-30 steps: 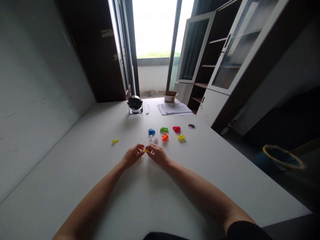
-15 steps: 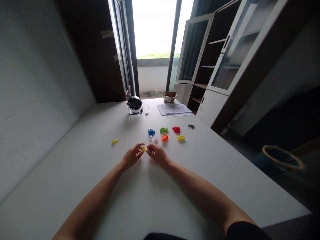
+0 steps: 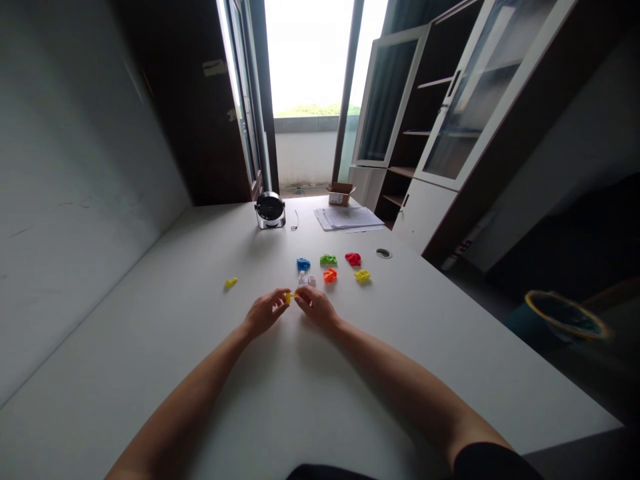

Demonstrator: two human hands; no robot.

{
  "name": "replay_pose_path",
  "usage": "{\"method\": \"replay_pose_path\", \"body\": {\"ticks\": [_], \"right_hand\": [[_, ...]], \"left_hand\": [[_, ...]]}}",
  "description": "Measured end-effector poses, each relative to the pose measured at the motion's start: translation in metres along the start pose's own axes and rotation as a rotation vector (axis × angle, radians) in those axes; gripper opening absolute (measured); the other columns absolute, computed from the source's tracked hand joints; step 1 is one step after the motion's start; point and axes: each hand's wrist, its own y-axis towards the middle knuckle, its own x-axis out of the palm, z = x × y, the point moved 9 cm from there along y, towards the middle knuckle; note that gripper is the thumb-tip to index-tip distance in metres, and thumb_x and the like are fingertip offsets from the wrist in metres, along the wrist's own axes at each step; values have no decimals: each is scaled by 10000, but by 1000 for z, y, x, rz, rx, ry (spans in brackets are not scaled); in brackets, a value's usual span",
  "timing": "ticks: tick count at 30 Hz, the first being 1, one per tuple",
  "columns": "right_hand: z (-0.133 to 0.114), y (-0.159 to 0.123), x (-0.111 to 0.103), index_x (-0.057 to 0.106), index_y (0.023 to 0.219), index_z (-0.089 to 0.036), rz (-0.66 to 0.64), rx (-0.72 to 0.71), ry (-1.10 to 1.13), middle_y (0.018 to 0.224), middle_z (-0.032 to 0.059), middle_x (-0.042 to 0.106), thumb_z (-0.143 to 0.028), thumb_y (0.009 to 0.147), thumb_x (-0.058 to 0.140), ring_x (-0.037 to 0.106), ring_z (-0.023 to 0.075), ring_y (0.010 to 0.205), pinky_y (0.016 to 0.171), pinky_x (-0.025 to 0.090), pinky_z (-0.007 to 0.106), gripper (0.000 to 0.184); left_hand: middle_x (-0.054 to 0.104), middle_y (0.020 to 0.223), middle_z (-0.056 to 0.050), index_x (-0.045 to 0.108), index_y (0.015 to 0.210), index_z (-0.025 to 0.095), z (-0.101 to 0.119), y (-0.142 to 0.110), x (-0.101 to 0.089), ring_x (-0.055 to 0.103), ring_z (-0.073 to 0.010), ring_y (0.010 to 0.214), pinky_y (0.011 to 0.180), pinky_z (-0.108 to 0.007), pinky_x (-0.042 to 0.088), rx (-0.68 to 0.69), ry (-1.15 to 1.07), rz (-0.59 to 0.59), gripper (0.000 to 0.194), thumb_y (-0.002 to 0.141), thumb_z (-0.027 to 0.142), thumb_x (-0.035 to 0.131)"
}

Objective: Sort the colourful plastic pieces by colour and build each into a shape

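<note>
Between my two hands, just above the white table, is a small yellow plastic piece (image 3: 289, 298). My left hand (image 3: 266, 313) pinches it from the left. The fingertips of my right hand (image 3: 315, 307) close on its thin right end; whether this is one piece or two joined ones I cannot tell. Another small yellow piece (image 3: 231, 283) lies to the left of my hands. Just beyond my right hand is a white plastic piece (image 3: 307, 279), partly hidden by the fingers.
Past my hands lie blue (image 3: 303, 264), green (image 3: 329, 259), red (image 3: 353, 259), orange (image 3: 329, 275) and yellow (image 3: 363, 275) plastic pieces. Farther back stand a small black fan (image 3: 270, 209), papers (image 3: 350, 218) and an open cardboard box (image 3: 341, 195). A cable hole (image 3: 383, 253) is at the right.
The yellow piece between my hands has turned a little, and more of it shows. My fingers have shifted slightly. Everything else on the table lies as before.
</note>
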Motion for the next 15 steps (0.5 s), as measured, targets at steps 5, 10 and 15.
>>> {"method": "replay_pose_path", "body": {"ticks": [5,10,15], "right_hand": [[-1,-1,3,614,1078,-224,-13,-13,34,793,-6,646,-296,947,575,570,132,642,629,425,245,154],[-2,0,4,615,1026,-220,-9,-42,43,803,-2,648,-269,939,574,581,130,655,635,432,243,108],[-3,0,3,617,987,-221,-5,-45,15,797,-5,641,-284,946,569,558,127,643,630,427,242,89]], "left_hand": [[719,983,-22,619,1226,254,0,0,-4,665,-144,779,767,-277,539,16,-23,57,294,934,271,587],[703,981,-41,663,1151,233,4,2,-6,664,-160,821,758,-287,540,25,-49,57,236,930,275,592],[705,997,-40,685,1121,238,5,3,-7,661,-160,833,758,-282,531,3,-73,33,217,961,298,553]]}}
